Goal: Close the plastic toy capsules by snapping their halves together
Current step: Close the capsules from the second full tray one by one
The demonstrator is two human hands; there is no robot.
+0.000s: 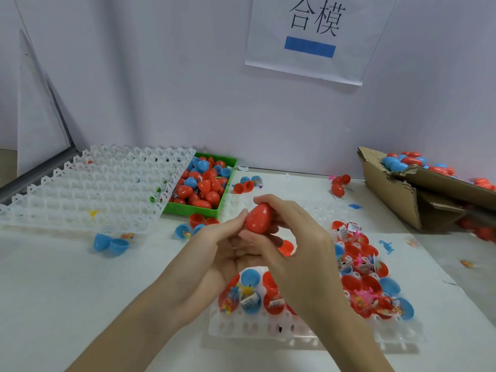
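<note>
Capsule, red, egg-shaped (259, 218): held above the table, tilted, between both hands; a seam line shows across its middle, halves together. Right hand (298, 245): fingers curled round the capsule from above and right, index fingertip on its upper end. Left hand (228, 245): palm up beneath it, thumb pressing the capsule's left side, fingers cupped under.

White plastic tray (268, 327), near edge of the table, below the hands: its sockets hold open red and blue capsule halves (371, 284), many with small bagged toys and paper labels inside. A blue half (250, 277) sits just beneath the left wrist.

Green bin (229, 173), behind the hands: filled with red and blue capsules and halves. Stack of white trays (88, 189), left of the bin, its right edge overlapping the bin's left side.

Loose items on the white table (67, 291): blue hinged open capsule (110, 244) in front of the stack; red halves (197, 220) and a blue half just in front of the bin; red capsules (338, 185) near the back wall; small blue dinosaur figure (386, 247) on the right.

Cardboard box (402, 194), torn, far right: holds red and blue capsules.

Paper sign (311, 36) on the wall, with printed characters and a blue bar.
</note>
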